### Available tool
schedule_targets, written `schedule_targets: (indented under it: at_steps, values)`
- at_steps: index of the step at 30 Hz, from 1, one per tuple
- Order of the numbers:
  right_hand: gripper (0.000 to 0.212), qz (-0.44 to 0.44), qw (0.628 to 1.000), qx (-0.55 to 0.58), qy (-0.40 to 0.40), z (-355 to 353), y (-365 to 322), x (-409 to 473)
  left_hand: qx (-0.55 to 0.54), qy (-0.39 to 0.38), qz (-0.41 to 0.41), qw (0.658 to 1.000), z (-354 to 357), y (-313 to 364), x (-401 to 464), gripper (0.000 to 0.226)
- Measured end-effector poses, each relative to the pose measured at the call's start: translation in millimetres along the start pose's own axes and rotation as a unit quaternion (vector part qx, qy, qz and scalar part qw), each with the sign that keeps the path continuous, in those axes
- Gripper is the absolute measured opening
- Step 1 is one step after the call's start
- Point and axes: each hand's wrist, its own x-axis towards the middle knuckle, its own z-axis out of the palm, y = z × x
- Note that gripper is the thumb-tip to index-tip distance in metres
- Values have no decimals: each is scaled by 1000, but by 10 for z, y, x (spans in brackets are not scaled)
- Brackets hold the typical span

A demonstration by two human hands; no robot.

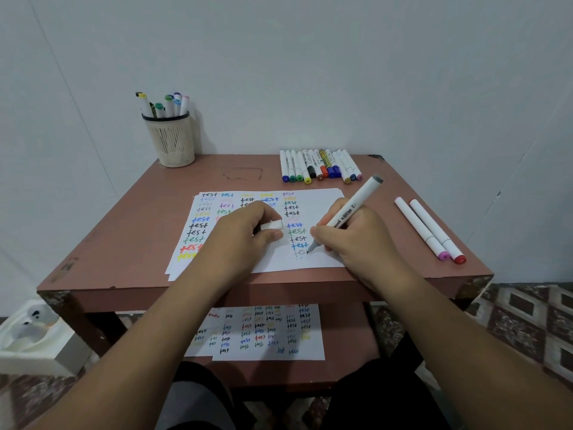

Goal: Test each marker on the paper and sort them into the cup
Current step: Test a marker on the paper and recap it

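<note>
A white sheet of paper (322, 212) covered in coloured "test" words lies on the brown table (124, 243). My right hand (356, 240) grips a white marker (353, 209) with a grey end cap, its tip touching the paper at a faint grey "test". My left hand (248, 234) rests on the paper, closed around the marker's white cap (273, 225). A beige mesh cup (172, 139) with several markers in it stands at the table's back left corner.
A row of several capped markers (319, 166) lies at the back right. Two white markers (431, 231), pink and red capped, lie at the right edge. Another written sheet (263, 333) sits on the lower shelf. A white foam block (34, 339) is on the floor at left.
</note>
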Motion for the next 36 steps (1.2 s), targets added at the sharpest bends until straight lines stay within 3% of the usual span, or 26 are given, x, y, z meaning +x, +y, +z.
schedule_targets:
  at_steps: [5,10,13,25,36]
  values:
    - [14,-9,1000,-21,15,12,24,9,-10,1,16,1000,-1,-16,2,17]
    - [13,-20,985,167,21,-11,29,7,-39,-11,23,999,-8,-21,-18,17]
    - [15,-30,978,206,13,-2,4,-4,-48,-15,24,998,-11,-24,-12,19]
    - [22,-71,993,81,-45,15,-43,-44,-61,-59,69,994,-29,-18,-50,23]
    - [28,-83,993,67,-45,101,-71,-59,-36,-51,104,993,-45,-52,-72,15]
